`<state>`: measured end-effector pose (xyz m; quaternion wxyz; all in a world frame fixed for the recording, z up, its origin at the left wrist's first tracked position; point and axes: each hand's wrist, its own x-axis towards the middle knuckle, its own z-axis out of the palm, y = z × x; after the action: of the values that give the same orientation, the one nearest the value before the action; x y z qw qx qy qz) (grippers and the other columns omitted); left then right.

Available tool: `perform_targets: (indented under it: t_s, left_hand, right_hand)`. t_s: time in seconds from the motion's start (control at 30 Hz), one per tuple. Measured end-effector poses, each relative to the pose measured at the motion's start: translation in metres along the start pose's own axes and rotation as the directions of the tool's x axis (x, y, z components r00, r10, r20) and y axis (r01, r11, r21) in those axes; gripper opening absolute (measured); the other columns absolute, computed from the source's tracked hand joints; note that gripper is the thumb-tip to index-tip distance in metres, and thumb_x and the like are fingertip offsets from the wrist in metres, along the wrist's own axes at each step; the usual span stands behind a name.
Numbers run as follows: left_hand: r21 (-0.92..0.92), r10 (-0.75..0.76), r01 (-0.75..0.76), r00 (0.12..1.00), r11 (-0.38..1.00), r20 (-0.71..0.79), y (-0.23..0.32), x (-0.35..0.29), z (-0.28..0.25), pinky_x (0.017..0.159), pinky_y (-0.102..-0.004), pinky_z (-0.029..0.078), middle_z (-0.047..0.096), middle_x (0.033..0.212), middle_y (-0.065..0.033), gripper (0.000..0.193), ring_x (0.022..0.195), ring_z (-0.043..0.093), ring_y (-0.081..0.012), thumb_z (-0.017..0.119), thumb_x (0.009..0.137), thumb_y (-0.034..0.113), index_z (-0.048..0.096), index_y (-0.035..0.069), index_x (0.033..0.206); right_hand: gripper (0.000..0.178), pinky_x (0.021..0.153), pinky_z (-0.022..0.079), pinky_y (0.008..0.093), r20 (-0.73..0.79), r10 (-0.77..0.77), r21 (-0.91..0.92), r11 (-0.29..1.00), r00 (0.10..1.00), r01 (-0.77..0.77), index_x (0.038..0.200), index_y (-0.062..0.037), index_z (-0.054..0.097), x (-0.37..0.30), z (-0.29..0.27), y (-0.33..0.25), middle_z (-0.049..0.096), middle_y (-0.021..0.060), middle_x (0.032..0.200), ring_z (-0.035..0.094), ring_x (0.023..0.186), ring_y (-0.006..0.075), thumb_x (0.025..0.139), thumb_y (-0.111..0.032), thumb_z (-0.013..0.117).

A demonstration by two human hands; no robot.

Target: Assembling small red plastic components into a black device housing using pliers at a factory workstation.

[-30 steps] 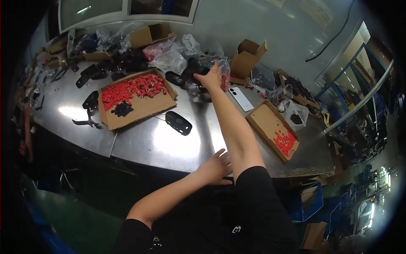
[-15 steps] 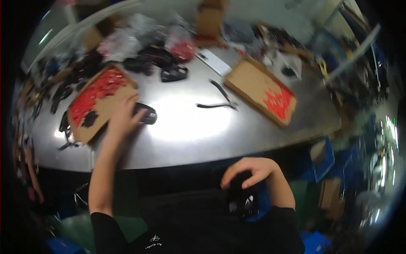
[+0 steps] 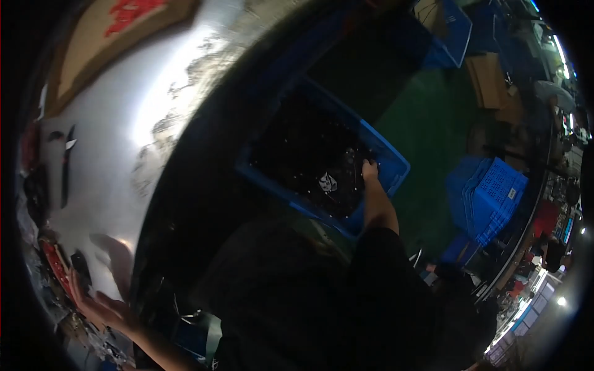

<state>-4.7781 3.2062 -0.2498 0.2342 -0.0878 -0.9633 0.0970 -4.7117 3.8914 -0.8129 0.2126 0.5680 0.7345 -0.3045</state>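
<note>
The right hand (image 3: 370, 168) reaches into a blue crate (image 3: 401, 162), just inside its right-hand wall, its fingers curled downward; the dimness hides whether they pinch anything, so I cannot tell. The left hand (image 3: 99, 309) is open, fingers long and nearly straight, thumb apart, at the table (image 3: 111, 167) beside a small black part (image 3: 80, 264) and some red pieces (image 3: 55, 263); whether it touches them is unclear. The crate sits low beside the table, a smooth plastic box with straight walls and a roughly rectangular mouth. Its long axis runs slantwise from upper left to lower right, one short end pointing toward the right hand's side. Inside lies a dark, lumpy mass (image 3: 297, 142) flecked with pale specks, with a crumpled, shiny whitish piece (image 3: 328, 182) on it. The table is brushed, reflective metal, scuffed and patchy along its curved-looking edge. Slim dark pliers (image 3: 65, 170) lie on it, their length running up and down the view, near a brown cardboard tray (image 3: 83, 59).
</note>
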Motion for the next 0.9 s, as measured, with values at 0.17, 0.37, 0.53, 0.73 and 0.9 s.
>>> perform_targets:
  t_s: [0.17,0.37,0.53,0.73,0.9]
  left_hand:
    - [0.026,0.223,-0.236,0.945,0.971,0.239,0.095,0.062,0.035,0.124,-0.0613,0.019,0.037,0.162,-0.0174,0.081,0.152,0.027,-0.0405,0.033,0.101,0.069,0.036,0.012,0.158]
    - [-0.117,0.185,-0.151,0.9,0.982,0.396,0.113,0.074,0.032,0.124,-0.0595,0.011,0.027,0.167,-0.0181,0.098,0.155,0.019,-0.0417,0.035,0.095,0.076,0.025,0.004,0.161]
    - [-0.204,0.033,0.052,0.919,0.978,0.394,0.113,0.068,0.035,0.12,-0.0634,0.022,0.021,0.169,-0.0172,0.104,0.156,0.016,-0.0404,0.041,0.09,0.08,0.019,0.011,0.164]
    - [-0.203,-0.003,0.095,0.911,0.975,0.413,0.12,0.068,0.041,0.12,-0.0632,0.022,0.02,0.169,-0.0158,0.108,0.156,0.014,-0.0386,0.044,0.087,0.084,0.019,0.013,0.165]
    - [-0.226,-0.01,0.098,0.932,0.969,0.363,0.127,0.07,0.043,0.122,-0.0605,0.02,0.024,0.168,-0.0155,0.106,0.156,0.019,-0.0372,0.039,0.09,0.083,0.023,0.008,0.163]
  right_hand:
    - [0.081,0.121,0.026,0.0516,0.013,0.008,-0.076,0.997,1.0,-0.007,0.16,-0.0236,0.034,0.038,-0.006,0.053,0.034,0.0226,0.162,0.028,0.15,0.0432,0.092,-0.065,0.052]
    - [0.096,0.122,0.018,0.0589,-0.013,0.066,-0.135,0.989,0.998,-0.068,0.16,-0.0384,0.029,-0.008,0.065,-0.049,0.01,0.0281,0.168,0.018,0.152,0.0489,0.081,-0.089,0.046]
    - [0.116,0.12,0.029,0.0549,0.613,-0.572,0.051,0.717,0.545,0.696,0.158,-0.0133,0.036,-0.093,0.127,-0.121,0.024,0.0312,0.162,0.021,0.15,0.0508,0.07,-0.082,0.069]
    - [0.136,0.112,0.023,0.0775,0.678,-0.411,-0.253,0.648,0.609,0.719,0.165,-0.0203,0.009,-0.148,0.158,-0.15,0.003,0.0278,0.168,0.008,0.154,0.0496,0.063,-0.077,0.08]
    - [0.125,0.112,0.03,0.0729,0.753,-0.353,-0.317,0.545,0.555,0.776,0.165,-0.0204,0.01,-0.164,0.137,-0.149,0.006,0.0239,0.169,0.012,0.154,0.048,0.073,-0.077,0.072]
